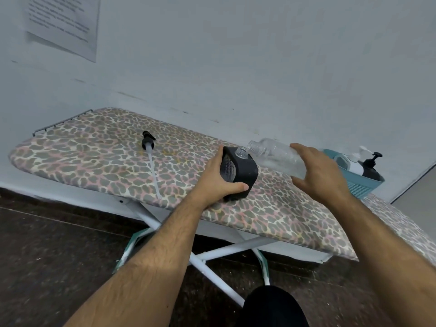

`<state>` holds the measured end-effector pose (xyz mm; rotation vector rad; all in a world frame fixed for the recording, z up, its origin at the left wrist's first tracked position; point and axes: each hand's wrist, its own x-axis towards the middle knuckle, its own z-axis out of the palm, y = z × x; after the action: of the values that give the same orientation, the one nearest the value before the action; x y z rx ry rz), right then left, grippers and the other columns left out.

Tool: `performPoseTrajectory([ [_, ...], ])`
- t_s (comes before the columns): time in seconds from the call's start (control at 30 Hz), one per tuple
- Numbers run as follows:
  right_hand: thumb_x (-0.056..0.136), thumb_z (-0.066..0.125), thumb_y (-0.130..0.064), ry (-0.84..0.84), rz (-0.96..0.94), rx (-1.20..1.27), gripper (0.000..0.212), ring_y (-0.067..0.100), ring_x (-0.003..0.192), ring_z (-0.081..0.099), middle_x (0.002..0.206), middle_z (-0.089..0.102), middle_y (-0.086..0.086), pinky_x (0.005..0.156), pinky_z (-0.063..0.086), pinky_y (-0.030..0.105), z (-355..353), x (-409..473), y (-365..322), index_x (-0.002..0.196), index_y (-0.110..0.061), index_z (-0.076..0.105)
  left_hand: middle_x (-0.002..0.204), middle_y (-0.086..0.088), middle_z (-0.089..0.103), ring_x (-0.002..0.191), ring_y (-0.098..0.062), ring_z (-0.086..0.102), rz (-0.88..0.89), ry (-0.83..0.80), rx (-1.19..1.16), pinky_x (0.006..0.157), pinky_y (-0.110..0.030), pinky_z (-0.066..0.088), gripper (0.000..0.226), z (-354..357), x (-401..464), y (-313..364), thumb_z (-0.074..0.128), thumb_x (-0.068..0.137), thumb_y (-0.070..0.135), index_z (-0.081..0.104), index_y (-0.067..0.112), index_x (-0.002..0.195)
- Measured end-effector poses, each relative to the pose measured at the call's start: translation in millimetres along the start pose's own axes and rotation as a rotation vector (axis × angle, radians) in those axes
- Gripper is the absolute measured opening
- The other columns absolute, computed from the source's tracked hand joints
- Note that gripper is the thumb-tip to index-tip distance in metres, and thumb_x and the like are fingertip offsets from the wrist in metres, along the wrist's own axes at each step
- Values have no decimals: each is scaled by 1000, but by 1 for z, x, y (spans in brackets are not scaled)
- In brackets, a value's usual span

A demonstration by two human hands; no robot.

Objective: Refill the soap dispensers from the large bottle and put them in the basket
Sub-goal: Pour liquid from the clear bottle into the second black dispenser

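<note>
My left hand (220,178) grips a black soap dispenser (239,172) with a clear open neck, standing on the leopard-print ironing board (99,159). My right hand (318,171) holds a large clear bottle (273,154), tilted on its side with its open mouth right beside the dispenser's neck. The dispenser's black pump head with its long white tube (149,152) lies loose on the board to the left. A teal basket (358,182) at the right end holds a white dispenser (354,162) and a black dispenser (371,167).
The board stands against a pale wall with a printed paper (61,24) taped at upper left. Its white crossed legs (212,253) stand on a dark speckled floor. A wire rack (61,122) edges the board's far left end.
</note>
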<state>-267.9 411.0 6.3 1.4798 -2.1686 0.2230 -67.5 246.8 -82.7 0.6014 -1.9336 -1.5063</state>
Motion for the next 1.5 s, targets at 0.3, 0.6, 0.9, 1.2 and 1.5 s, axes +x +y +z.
performPoseTrajectory([
  [0.3, 74, 81, -26, -25, -49, -98, 79, 33, 104, 58, 125, 62, 9, 85, 50, 47, -17, 12, 2, 142, -27, 40, 158, 3, 28, 142, -18, 36, 0, 3, 6, 117, -47, 36, 131, -1, -1, -1, 90, 63, 33, 1, 32, 160],
  [0.6, 71, 83, -22, -29, -95, -140, 80, 34, 99, 57, 122, 63, 10, 82, 47, 48, -25, 22, 4, 140, -26, 43, 160, 4, 26, 143, -18, 34, 0, 3, 7, 118, -48, 35, 133, -1, 0, 1, 90, 60, 39, 1, 34, 160],
  [0.9, 73, 81, -21, -18, -135, -163, 78, 36, 107, 56, 128, 61, 11, 88, 45, 49, -31, 27, 4, 142, -25, 44, 160, 3, 26, 144, -18, 34, 3, 4, 3, 118, -48, 35, 133, -2, 0, 0, 90, 61, 38, 1, 33, 160],
  [1.2, 75, 80, -22, -10, -140, -175, 78, 35, 111, 54, 129, 60, 10, 92, 43, 50, -34, 27, 2, 143, -25, 43, 158, 3, 28, 143, -18, 35, 4, 9, 3, 118, -47, 34, 131, -2, 0, -1, 90, 62, 35, 3, 32, 160],
  [1.5, 78, 79, -21, -1, -127, -182, 77, 34, 114, 53, 131, 58, 10, 95, 41, 50, -39, 26, 3, 145, -26, 41, 158, 5, 29, 141, -17, 36, 5, -7, 7, 116, -47, 37, 131, 0, 1, 1, 90, 62, 37, 4, 33, 160],
])
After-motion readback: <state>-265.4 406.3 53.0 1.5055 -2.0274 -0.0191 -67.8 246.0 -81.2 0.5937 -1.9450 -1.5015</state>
